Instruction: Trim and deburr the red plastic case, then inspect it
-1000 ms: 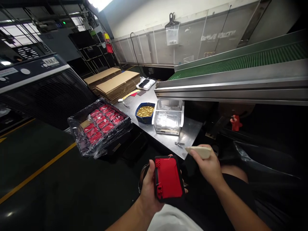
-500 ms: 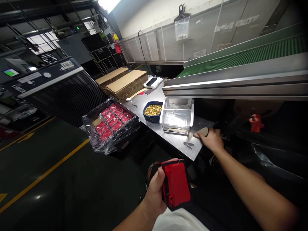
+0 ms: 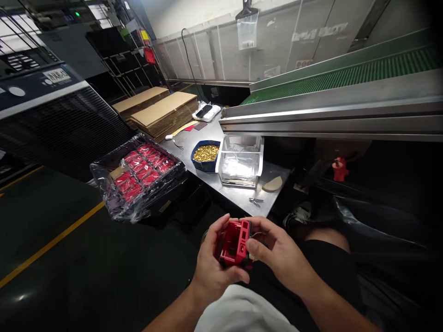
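A red plastic case (image 3: 234, 243) with a black edge sits low in the middle of the view, above my lap. My left hand (image 3: 211, 263) wraps round its left side and bottom. My right hand (image 3: 277, 251) grips its right edge with thumb and fingers closed on it. A beige wedge-shaped piece (image 3: 272, 184) lies on the steel table (image 3: 238, 198) just beyond my hands, with small metal tweezers (image 3: 256, 201) beside it.
A plastic-wrapped black tray of red cases (image 3: 138, 173) stands at the left. A blue bowl of brass parts (image 3: 206, 156) and a clear box (image 3: 241, 162) are on the table. Flat cardboard (image 3: 159, 110) lies further back. A green conveyor (image 3: 346, 83) runs above right.
My right hand set the beige piece down on the table, then came back and took hold of the red case. The case turned from flat to edge-on between both hands.
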{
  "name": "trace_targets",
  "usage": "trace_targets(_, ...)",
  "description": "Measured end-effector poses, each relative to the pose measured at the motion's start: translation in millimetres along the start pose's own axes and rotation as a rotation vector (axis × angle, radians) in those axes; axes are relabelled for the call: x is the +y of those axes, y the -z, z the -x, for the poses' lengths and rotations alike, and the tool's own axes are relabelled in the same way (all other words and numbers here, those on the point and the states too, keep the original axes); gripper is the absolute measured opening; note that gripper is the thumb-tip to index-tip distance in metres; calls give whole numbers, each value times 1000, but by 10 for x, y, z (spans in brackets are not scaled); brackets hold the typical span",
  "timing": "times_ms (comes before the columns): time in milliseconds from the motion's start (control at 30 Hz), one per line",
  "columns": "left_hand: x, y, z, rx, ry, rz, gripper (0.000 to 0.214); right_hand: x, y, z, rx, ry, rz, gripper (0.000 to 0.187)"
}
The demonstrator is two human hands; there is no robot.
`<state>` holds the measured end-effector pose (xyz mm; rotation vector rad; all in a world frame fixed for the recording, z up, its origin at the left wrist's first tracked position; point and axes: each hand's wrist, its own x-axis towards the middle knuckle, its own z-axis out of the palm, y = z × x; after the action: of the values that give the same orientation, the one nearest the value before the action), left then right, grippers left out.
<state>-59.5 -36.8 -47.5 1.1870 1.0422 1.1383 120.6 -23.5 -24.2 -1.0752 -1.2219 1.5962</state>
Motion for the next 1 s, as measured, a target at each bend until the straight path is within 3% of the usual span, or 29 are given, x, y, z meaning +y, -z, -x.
trace_targets(133,-70,29,31,-25,-49,-22,108,-7,36,-28,-5,-65,-114,32)
trace_targets(333,-105,26,102,-41,-124,-45,108,-12,-4,66,-19,-29,-43,35)
trace_targets(633,-126,78,142,-129,-405,-252,113,30,31,135,17,82,-75,33)
trace_targets(833,-37,114,136,-127,-602,-532,111,-1,52,272,-142,208,9,64)
trace_targets(933,-31,120,136,-152,-641,-552,111,27,102,173,-88,209,56,35)
trace_targets(1000,-51,120,142,-157,-604,-537,112,142,218,-32,25,174,175,33)
